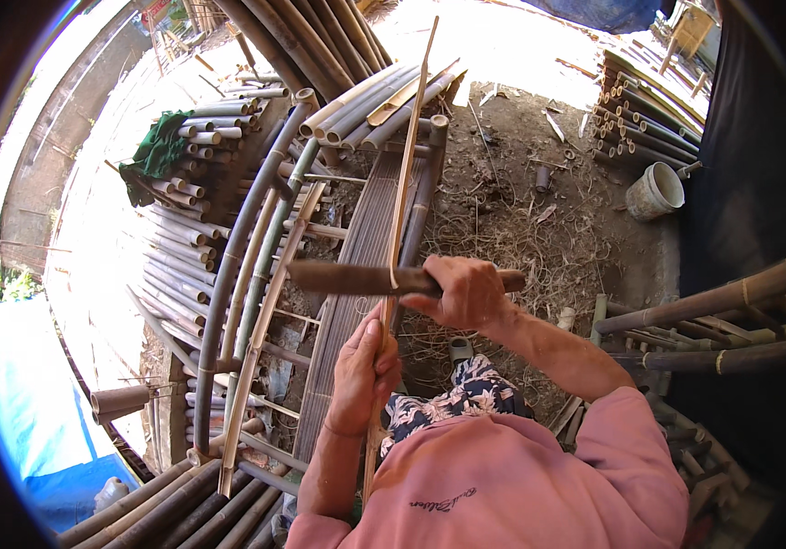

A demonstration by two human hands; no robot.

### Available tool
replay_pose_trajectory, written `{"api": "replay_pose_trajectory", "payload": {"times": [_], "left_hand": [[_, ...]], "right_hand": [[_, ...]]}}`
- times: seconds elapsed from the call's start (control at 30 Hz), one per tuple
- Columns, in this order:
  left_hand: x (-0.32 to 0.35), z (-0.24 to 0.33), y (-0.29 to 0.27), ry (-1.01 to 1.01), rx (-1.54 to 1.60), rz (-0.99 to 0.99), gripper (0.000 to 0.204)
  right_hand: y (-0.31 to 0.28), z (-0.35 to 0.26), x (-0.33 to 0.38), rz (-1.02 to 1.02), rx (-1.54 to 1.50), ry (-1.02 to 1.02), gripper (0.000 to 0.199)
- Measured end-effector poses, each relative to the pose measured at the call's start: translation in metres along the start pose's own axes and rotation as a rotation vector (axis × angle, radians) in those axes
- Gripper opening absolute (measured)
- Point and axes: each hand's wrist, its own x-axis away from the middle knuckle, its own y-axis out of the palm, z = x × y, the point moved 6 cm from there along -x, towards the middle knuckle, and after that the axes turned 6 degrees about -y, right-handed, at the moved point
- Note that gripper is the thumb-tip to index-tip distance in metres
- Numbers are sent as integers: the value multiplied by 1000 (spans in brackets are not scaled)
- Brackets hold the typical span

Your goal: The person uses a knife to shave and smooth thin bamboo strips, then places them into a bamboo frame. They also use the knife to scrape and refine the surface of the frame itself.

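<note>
My right hand [466, 291] is closed round the handle of a broad, dark-bladed machete [352, 279]. The blade points left and lies across a long, pale bamboo strip [406, 197]. A thin curl shows on the strip beside the blade. Just below the blade, my left hand [366, 371] grips the same strip, which runs from the far end of a bamboo frame back toward my body. Beneath my hands is a bench surface of dark, narrow slats [345, 343].
Left of the slats, curved bamboo rails [245, 220] form the frame. Cut bamboo poles [173, 261] are stacked farther left, with a green cloth [155, 151] on top. Shavings [521, 247] litter the dirt floor at right, near a white bucket [654, 192] and another pole stack [645, 114].
</note>
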Motion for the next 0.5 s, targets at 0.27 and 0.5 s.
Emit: {"api": "replay_pose_trajectory", "payload": {"times": [0.27, 0.5], "left_hand": [[54, -35, -20, -105, -103, 9, 47], [98, -45, -46, -194, -146, 2, 49]], "right_hand": [[-20, 63, -12, -58, 171, 163, 65], [-25, 114, -2, -48, 199, 289, 69]]}}
